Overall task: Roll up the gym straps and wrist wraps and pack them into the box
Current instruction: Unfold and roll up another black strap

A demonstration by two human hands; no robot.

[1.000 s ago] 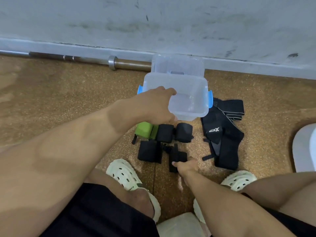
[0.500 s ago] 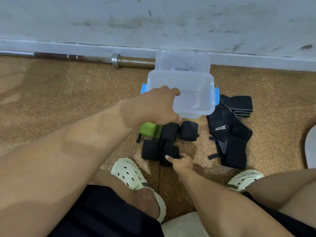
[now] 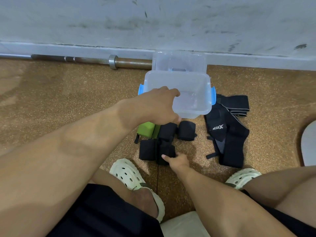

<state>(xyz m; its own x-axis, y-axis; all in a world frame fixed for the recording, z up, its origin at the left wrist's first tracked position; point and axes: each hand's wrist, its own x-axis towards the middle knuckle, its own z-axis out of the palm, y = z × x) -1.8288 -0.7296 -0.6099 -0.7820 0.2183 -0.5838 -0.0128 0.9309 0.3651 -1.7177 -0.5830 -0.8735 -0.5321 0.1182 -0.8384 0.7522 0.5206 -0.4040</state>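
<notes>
The left hand (image 3: 153,106) gripped the near rim of the clear plastic box (image 3: 191,89) on the floor by the wall. The right hand (image 3: 177,160) pinched a black rolled wrap (image 3: 166,152) among other rolls just before the box; unrolled black straps (image 3: 229,134) lay beside it.

Four black rolls (image 3: 167,130), one green (image 3: 146,130).

Gym: barbell (image 3: 89,61) along wall, speckled rubber floor (image 3: 68,93).

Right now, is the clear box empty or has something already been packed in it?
Empty. Through the clear box only its bare bottom shows; the rolled black wraps and green roll lie on the floor beside it.
</notes>
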